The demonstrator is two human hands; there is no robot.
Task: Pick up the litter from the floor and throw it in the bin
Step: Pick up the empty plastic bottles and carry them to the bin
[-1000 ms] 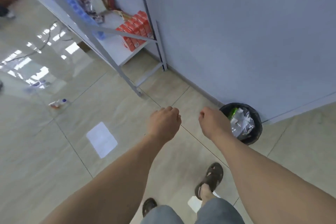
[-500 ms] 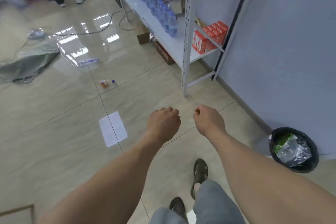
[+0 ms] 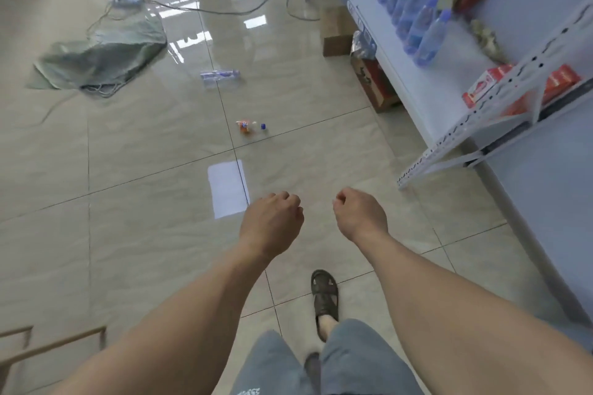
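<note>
Glossy tiles [image 3: 128, 234] carry small orange-labelled bottle [image 3: 249, 127].

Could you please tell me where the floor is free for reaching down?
Bare tiles lie around the small orange bottle and between it and the flattened clear bottle. It is crowded by the shelf, its boxes, and the grey sack with cables.

One cam only, on my head, wide-angle, looking fwd and down over my own arms. Near the lens: my forearms, grey-blue shorts, a dark sandal [image 3: 324, 293]. Farther out the glossy beige tile floor [image 3: 134, 234] stretches ahead; white metal shelf rack [image 3: 449, 138] runs along the right edge, bent by the lens. No 2nd view, so no overlap.
</note>
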